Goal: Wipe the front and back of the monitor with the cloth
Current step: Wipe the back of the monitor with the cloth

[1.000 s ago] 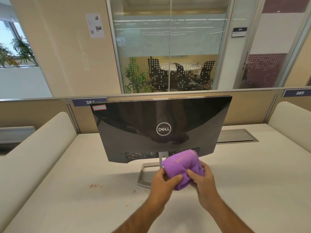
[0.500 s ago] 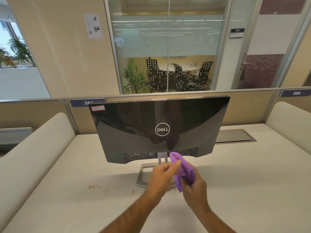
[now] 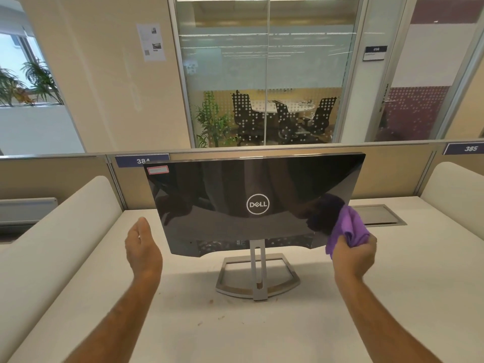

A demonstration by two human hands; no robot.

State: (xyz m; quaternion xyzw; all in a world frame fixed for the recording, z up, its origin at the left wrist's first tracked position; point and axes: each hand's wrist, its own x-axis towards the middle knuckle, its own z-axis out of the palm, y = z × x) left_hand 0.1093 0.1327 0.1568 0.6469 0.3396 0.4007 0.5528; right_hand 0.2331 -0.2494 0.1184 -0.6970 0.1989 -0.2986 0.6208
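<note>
Apparently only starting: the monitor (image 3: 251,205) stood on the tabletop (image 3: 392,297), back facing; the right hand (image 3: 353,254) gripped the cloth (image 3: 349,230) at its right edge, the left hand (image 3: 142,248) hovered open; front seemingly remained

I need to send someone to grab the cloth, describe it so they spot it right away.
Find the black monitor standing on the white desk, its glossy back facing you. At its lower right edge, the right hand holds a bunched cloth, the only purple thing on the desk.
</note>
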